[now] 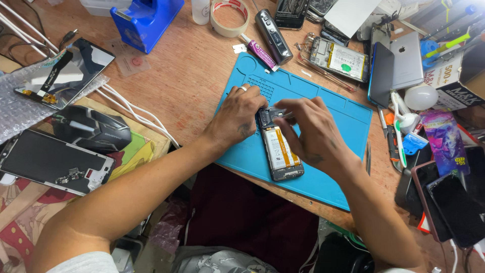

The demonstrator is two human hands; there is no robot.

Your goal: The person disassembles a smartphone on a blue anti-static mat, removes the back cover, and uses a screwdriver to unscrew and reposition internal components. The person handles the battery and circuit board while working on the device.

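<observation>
An opened phone [281, 151] with its back cover off lies on a blue work mat [331, 177], its white and orange battery showing. My left hand [240, 117] rests on the mat and presses against the phone's upper left edge; a ring is on one finger. My right hand [310, 129] hovers over the phone's top end, fingers pinched on a thin metal tool whose tip [286, 115] touches the upper part of the board. The tool's grip is hidden inside my fingers.
A black computer mouse [91, 129] and a bare phone frame [53, 162] lie at the left. A blue tape dispenser [146, 20], tape roll [230, 17] and glue tube [260, 50] sit behind the mat. Several phones and parts crowd the right side [394, 65].
</observation>
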